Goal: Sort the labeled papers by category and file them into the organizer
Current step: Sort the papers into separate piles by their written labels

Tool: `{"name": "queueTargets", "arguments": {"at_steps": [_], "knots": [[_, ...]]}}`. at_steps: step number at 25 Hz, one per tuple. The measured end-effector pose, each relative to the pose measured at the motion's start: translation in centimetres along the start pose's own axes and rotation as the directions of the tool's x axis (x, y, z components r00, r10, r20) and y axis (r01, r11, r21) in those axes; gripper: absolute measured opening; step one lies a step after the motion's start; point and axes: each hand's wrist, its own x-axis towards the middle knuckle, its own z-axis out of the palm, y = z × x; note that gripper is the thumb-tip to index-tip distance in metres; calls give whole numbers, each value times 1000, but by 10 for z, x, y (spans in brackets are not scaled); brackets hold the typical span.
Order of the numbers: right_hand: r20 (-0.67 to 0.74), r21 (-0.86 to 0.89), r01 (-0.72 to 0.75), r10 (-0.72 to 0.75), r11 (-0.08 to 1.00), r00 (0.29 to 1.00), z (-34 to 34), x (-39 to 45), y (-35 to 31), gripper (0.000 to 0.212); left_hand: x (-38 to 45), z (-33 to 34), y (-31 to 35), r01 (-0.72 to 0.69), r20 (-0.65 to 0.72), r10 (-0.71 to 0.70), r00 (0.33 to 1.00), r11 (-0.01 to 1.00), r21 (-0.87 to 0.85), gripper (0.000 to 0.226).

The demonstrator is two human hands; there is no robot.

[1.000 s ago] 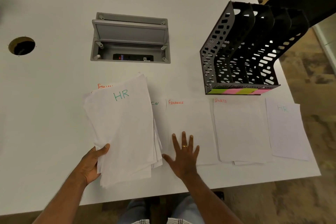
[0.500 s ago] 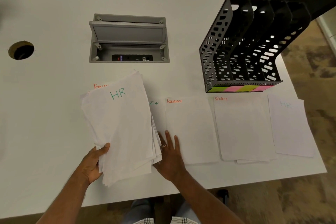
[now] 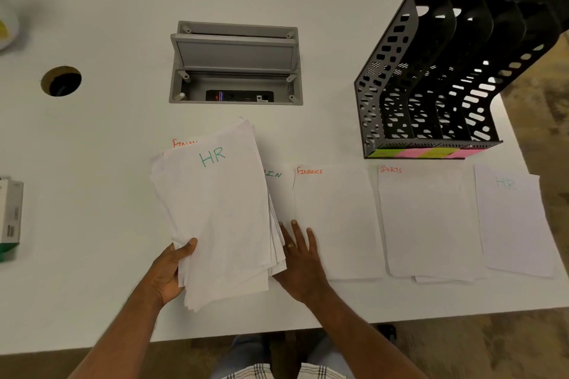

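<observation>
White unsorted papers [image 3: 221,212], topped by an HR sheet, are gripped in my left hand [image 3: 167,274] above the bench [image 3: 92,163], while my right hand [image 3: 303,258] lies flat and relaxed beside them, near the Finance pile [image 3: 335,221], likely ready to peel off that sheet.

A single head-worn view looks steeply down, close over the white rectangular table [image 3: 92,163], its near edge toward 6 o'clock.
</observation>
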Motion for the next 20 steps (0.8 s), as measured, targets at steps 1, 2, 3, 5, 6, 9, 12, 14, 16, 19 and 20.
{"name": "queueTargets", "arguments": {"at_steps": [1,2,3,5,6,9,12,14,16,19,20], "knots": [[-4,1,43,-43,999,999,2,0,2,73,-1,1,0,4,-3,-4,1000,1000,-2,43],[11,5,69,-69,998,998,2,2,1,73,-1,2,0,4,-3,-4,1000,1000,-3,46],[35,12,79,-79,997,996,0,6,-3,72,-2,2,0,0,-2,0,1000,1000,-1,48],[55,27,99,-100,995,993,-6,14,-8,72,-3,3,1,-15,8,15,1000,1000,14,48],[36,28,117,-117,993,992,-10,16,-11,73,-4,4,2,-22,17,22,1000,999,23,46],[-173,359,63,0,931,985,-24,22,-15,60,-8,6,8,-51,33,50,998,998,47,38],[42,947,-179,451,266,891,-59,30,-15,28,-14,12,17,-115,50,110,993,987,116,44],[256,965,-258,405,-51,877,-80,37,-7,33,-20,18,21,-167,66,157,985,971,174,48],[274,949,-309,324,59,905,-96,38,-13,47,-26,30,18,-219,73,209,975,954,203,39],[78,891,-287,505,352,860,-97,36,-21,42,-33,51,4,-330,34,331,943,917,225,25],[23,889,-271,556,368,831,-97,35,-20,36,-34,57,-1,-357,46,356,933,907,223,23]]}}
